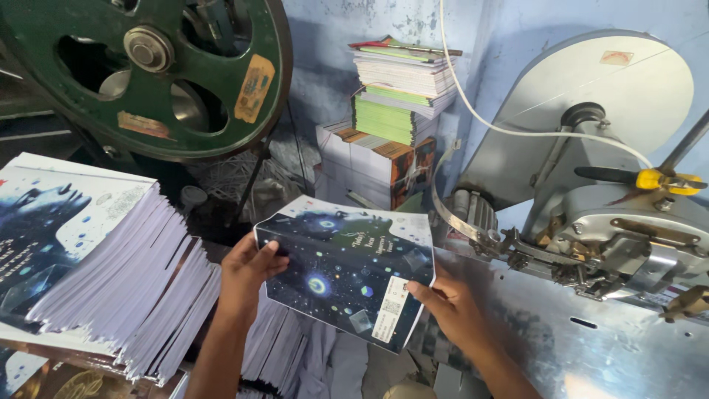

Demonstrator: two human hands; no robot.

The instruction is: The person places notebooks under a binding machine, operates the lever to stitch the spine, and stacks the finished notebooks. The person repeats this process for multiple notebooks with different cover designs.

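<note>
I hold a thin booklet [343,277] with a dark starry cover and a white label between both hands at centre frame. My left hand [247,270] grips its left folded edge, thumb on the cover. My right hand [450,307] pinches its lower right corner by the label. The booklet is tilted, lifted above loose sheets. A tall slanted stack of the same booklets [96,266] lies to my left.
A stitching machine [613,244] with a shiny metal table [561,340] stands at right, a white cable [517,129] arcing over it. A big green flywheel [155,66] is at upper left. Stacked books [391,111] rest against the blue wall behind.
</note>
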